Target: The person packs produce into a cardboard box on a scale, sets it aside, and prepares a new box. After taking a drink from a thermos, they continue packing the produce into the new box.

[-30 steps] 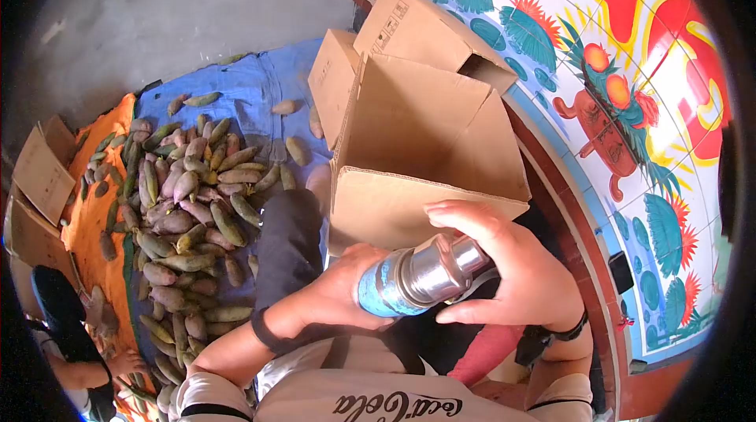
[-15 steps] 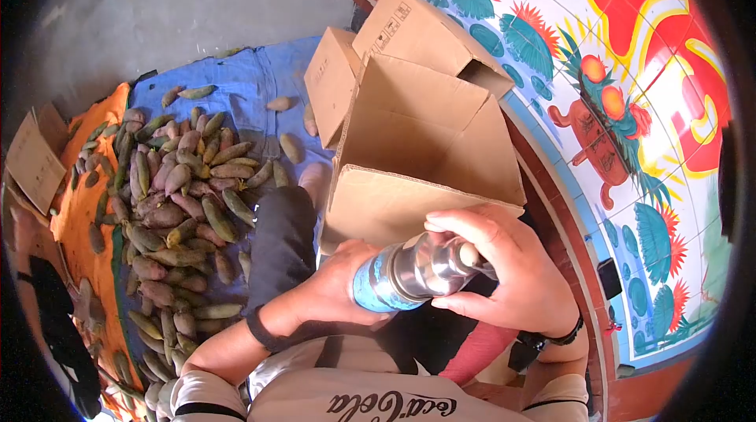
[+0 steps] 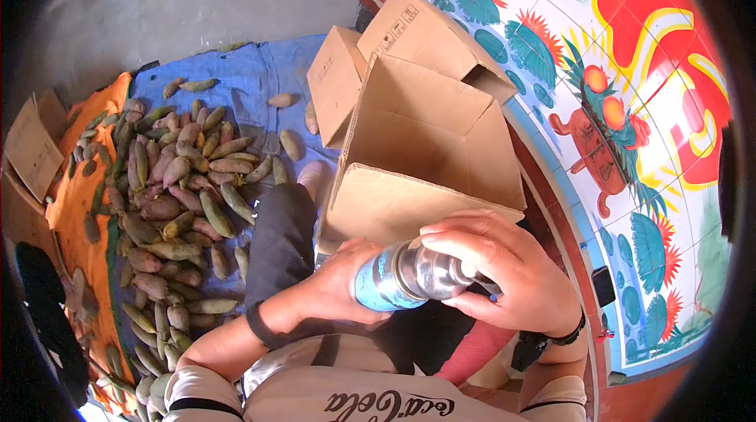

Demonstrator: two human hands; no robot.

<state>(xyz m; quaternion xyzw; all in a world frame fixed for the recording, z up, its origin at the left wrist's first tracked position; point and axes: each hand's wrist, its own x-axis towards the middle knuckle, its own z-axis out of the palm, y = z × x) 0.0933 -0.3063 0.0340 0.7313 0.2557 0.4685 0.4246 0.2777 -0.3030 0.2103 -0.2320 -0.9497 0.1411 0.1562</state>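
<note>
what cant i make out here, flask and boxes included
In the head view:
Part of the flask's blue end: covered by the left hand.
Part of its top: behind the right hand.
Printed marks on the rear box: too small to read.
Rest of the far-left box: cut off at the dark edge.

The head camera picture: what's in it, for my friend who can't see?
A person's left hand grips a blue flask while the right hand cups its metal top. Beyond is an open cardboard box; to the left, purple and green vegetables lie piled on a blue sheet.
</note>
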